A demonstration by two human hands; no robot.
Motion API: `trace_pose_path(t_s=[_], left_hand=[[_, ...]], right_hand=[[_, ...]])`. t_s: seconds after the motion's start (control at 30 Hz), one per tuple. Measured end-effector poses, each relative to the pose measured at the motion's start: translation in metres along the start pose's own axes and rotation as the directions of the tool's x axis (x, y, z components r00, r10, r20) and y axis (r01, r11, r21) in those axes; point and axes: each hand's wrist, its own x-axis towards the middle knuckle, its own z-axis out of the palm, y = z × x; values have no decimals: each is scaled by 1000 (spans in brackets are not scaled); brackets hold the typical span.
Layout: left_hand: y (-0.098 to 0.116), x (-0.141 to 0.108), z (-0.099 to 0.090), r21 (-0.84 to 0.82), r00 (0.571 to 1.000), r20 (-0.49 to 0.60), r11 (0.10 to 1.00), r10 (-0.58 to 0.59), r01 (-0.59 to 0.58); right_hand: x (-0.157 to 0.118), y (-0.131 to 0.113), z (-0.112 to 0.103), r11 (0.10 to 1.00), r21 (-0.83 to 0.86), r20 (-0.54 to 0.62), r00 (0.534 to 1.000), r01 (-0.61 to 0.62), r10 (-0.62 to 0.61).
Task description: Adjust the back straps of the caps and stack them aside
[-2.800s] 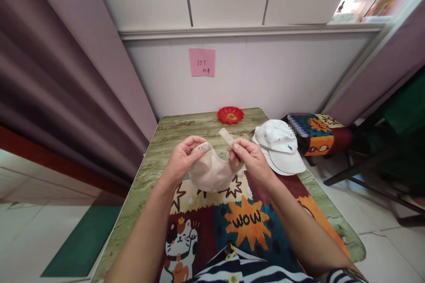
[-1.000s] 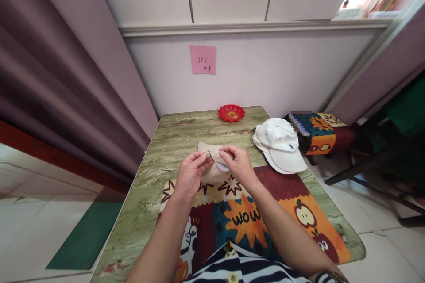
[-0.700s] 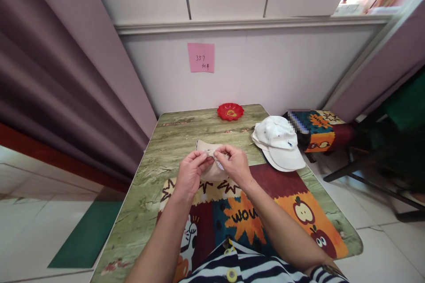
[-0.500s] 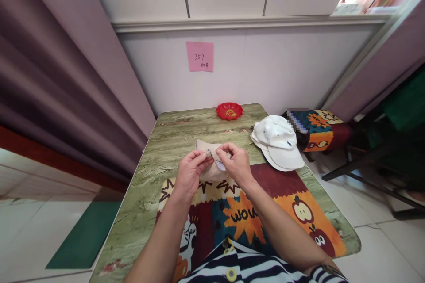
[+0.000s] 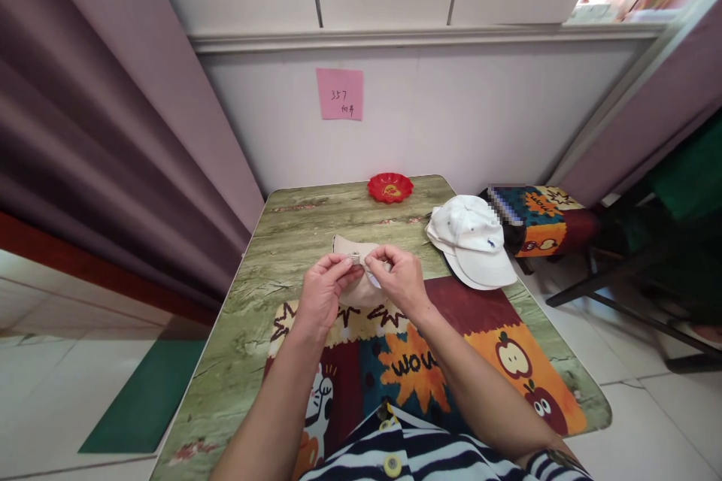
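A beige cap (image 5: 356, 293) lies at the middle of the table, partly hidden by both hands. My left hand (image 5: 326, 287) pinches the left side of its strap, by a small metal buckle (image 5: 355, 259). From the right, my right hand (image 5: 399, 276) pinches the strap just beside the buckle, thumb and forefinger together. The fingertips of the two hands are close to each other. To the right, white caps (image 5: 471, 240) sit stacked at the table's edge.
A red scalloped dish (image 5: 389, 188) stands at the table's back edge. Under my forearms lies a colourful mat (image 5: 372, 383) on the wood-patterned table (image 5: 237, 331). A stool with a patterned cover (image 5: 550, 229) is at the right, near a person in green (image 5: 685, 188).
My right fingertips have shifted slightly left, closer to the buckle. My left hand keeps its pinch in nearly the same place.
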Motion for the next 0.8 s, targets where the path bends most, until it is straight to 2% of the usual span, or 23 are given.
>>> trace_pose_path(t_s=[0.27, 0.5, 0.8], left_hand=[[0, -2, 0, 39, 1000, 3, 999, 0, 0], [-2, -2, 1, 63, 1000, -15, 998, 27, -26], [-1, -1, -1, 57, 1000, -23, 998, 21, -20]], right_hand=[[6, 1, -7, 1000, -11, 100, 995, 20, -19], [10, -4, -11, 995, -24, 152, 984, 97, -92], [11, 1, -13, 998, 57, 178, 984, 14, -24]])
